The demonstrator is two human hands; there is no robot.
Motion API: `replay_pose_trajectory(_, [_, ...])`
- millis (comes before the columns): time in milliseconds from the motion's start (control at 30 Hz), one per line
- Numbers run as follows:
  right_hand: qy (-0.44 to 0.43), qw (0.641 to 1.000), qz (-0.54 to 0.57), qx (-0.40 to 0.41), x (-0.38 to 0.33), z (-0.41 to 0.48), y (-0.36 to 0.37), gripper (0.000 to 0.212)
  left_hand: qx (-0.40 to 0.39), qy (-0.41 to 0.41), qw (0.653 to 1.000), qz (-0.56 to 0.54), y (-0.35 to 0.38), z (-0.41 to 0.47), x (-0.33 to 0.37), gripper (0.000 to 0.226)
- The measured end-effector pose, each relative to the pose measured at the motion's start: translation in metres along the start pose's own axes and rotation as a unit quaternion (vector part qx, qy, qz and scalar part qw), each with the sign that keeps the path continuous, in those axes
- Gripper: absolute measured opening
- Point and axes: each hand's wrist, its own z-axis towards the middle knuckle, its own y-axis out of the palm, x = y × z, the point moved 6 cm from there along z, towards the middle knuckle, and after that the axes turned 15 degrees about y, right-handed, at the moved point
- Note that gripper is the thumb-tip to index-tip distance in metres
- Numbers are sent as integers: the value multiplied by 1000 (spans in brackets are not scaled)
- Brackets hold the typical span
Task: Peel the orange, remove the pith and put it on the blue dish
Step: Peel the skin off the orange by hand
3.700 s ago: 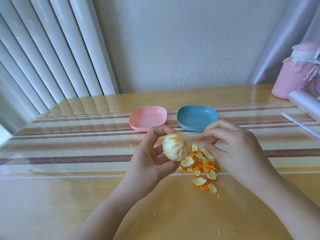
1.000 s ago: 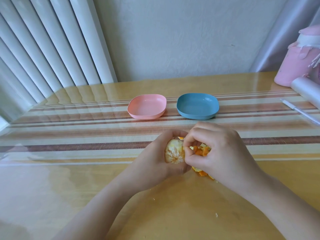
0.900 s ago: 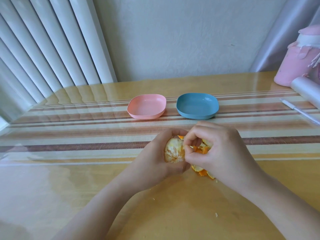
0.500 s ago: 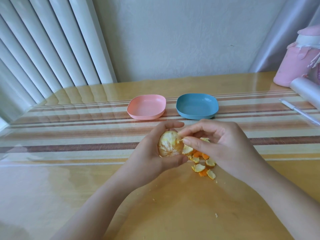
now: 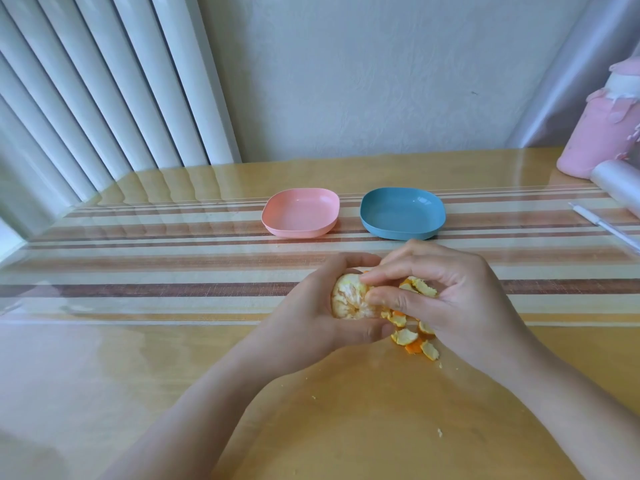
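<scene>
Blue dish (image 5: 401,213) toward table (image 5: 138,375) far edge, near hands, apart. Left hand (image 5: 311,318) curled round orange (image 5: 348,301); right hand (image 5: 453,299) thumb, forefinger pinch its right side; peel scraps (image 5: 412,339) beneath.

One orange (image 5: 349,301), one blue dish (image 5: 401,233), one pink dish (image 5: 298,232).

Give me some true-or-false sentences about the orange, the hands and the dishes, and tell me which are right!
1. The left hand grips the orange. True.
2. The orange lies in the blue dish. False: that dish holds nothing; the orange is in the left hand.
3. The pink dish sits left of the blue dish. True.
4. The peel pieces lie in the pink dish. False: they lie on the table, under the right hand.
5. The right hand pinches at the orange. True.
</scene>
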Motion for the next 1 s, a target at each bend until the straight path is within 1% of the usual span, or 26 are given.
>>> replay_pose_trajectory(67, [-1, 1000, 3, 8, 0, 0, -2, 15, -3, -2, 1000, 0, 0, 0, 0, 64])
replay_pose_trajectory(133, [-14, 999, -20, 21, -1, -1, -4, 14, 0, -2, 1000, 6, 0, 0, 0, 64])
replay_pose_trajectory(333, [-99, 979, -163, 72, -8, -4, -1, 11, 31, -13, 998, 47, -1, -1, -5, 63])
replay_pose_trajectory(467, [-116, 966, -211, 93, -9, -6, 2, 5, 49, -21, 996, 76, 1, -2, -8, 61])
replay_pose_trajectory(633, [-113, 942, -294, 119, -6, -9, 9, 8, 54, -21, 992, 114, 5, -2, -9, 61])
replay_pose_trajectory(733, [-101, 940, -300, 126, -5, -9, 10, 8, 49, -22, 992, 117, 6, -2, -9, 63])
replay_pose_trajectory(900, [-88, 951, -264, 137, -8, -9, 7, 5, 52, -8, 992, 111, 6, -1, -5, 65])
replay_pose_trajectory(1000, [-89, 953, -249, 147, -9, -9, 5, 9, 55, -1, 993, 106, 5, -1, -2, 64])
